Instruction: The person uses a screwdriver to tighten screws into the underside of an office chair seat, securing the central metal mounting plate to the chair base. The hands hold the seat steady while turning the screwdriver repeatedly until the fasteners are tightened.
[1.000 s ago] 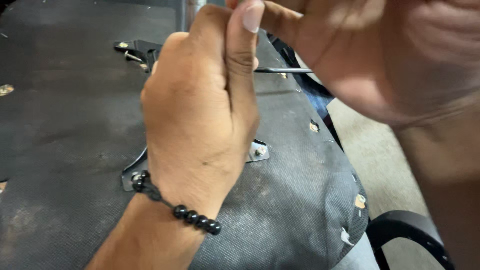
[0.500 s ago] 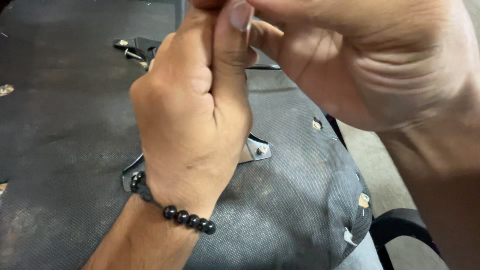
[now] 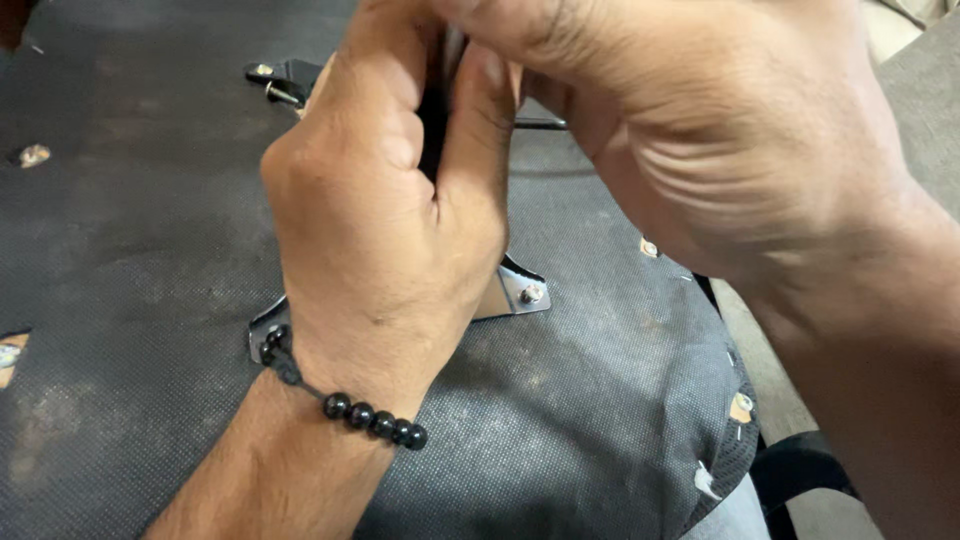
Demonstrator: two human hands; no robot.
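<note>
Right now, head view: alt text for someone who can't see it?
Two bare hands meet at the top of the frame: the left hand, with a black bead bracelet at the wrist, is closed around a dark upright part, and the right hand presses against it. Below lie dark mesh fabric and a bolted metal bracket.

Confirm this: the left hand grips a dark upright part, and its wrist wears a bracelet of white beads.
Not quite. The head view shows the left hand gripping the dark upright part, but its bracelet has black beads, not white.
</note>
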